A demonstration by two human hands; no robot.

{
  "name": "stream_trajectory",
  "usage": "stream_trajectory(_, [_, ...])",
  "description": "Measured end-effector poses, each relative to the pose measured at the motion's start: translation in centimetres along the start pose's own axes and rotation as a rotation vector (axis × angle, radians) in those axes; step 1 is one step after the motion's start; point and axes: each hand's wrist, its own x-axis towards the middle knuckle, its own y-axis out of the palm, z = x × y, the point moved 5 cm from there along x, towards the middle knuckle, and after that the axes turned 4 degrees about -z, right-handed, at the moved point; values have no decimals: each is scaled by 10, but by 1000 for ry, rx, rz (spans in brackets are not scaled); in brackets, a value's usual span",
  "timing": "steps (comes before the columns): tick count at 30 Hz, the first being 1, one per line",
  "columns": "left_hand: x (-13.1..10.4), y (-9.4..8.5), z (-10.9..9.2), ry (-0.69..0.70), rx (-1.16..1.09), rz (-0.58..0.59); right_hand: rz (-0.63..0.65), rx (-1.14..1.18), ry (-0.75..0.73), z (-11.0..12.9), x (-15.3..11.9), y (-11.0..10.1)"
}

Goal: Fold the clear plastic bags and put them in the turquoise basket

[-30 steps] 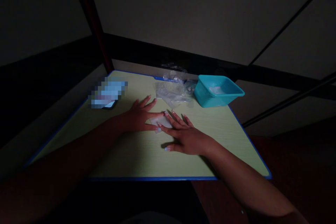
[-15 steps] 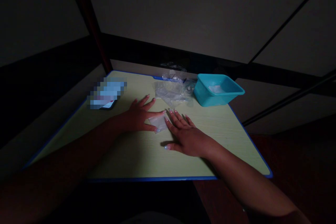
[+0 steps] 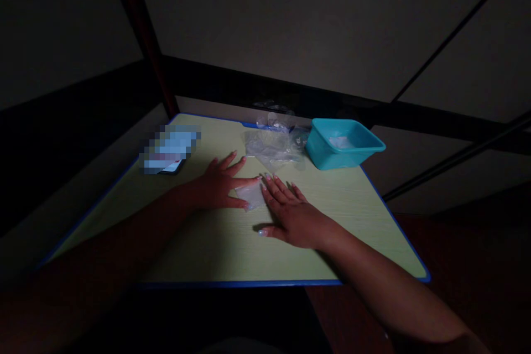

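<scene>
A small, clear, flat plastic bag or film (image 3: 249, 196) lies on the table in front of me. My left hand (image 3: 219, 181) has its fingers spread, with the thumb and index fingertip on the left and upper edges of the plastic. From the right, my right hand (image 3: 292, 213) lies flat with fingers stretched out, its fingertips at the right edge of the plastic and partly covering it. Just beyond the fingertips is a heap of crumpled clear plastic bags (image 3: 269, 146).
The light wood-look table (image 3: 199, 260) has a blue rim. At the back right stands a turquoise plastic basket (image 3: 327, 159) with something whitish inside. A phone (image 3: 172, 149), its screen blurred out, lies at the left. A wall rises behind the table.
My right hand has shifted very slightly to the left over the plastic. My left hand stays in place, and the view has tilted a touch.
</scene>
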Motion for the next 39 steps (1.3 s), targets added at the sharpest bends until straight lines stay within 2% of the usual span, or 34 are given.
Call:
stream_trajectory(9, [0,-2,-2,-9,-17,-1,-31,19,-75,2,2,2])
stream_trajectory(24, [-2,-9,-7,-28,-39,23,-31,-7,54,-8,2,-1])
stream_trajectory(39, [-2,-8,-7,-18,-39,15,-38,-13,45,-7,3,0])
